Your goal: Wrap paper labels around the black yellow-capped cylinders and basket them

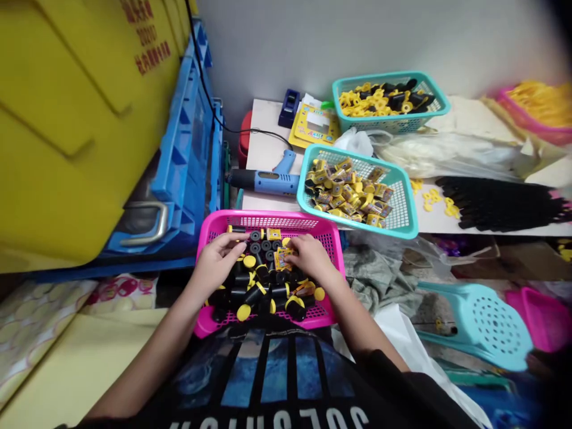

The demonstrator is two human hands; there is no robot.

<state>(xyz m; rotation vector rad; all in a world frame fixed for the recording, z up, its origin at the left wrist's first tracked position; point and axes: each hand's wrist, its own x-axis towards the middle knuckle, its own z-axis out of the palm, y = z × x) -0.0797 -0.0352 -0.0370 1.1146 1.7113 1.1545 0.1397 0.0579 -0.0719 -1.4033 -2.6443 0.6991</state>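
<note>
A pink basket sits close against my body, holding many small black cylinders with yellow caps. Over its left part is my left hand, thumb and forefinger brought together beside the black pieces; whatever is between them is too small to make out. My right hand reaches in from the right, its fingertips closed on a small yellow printed label. Several black round pieces with ringed ends stand between the two hands. A label-wrapped cylinder lies by the basket's far wall.
On the white table a teal basket holds label-wrapped pieces, beside a blue heat gun. Behind is another teal basket of yellow and black parts. Black strips lie right. A light-blue stool and blue crates flank me.
</note>
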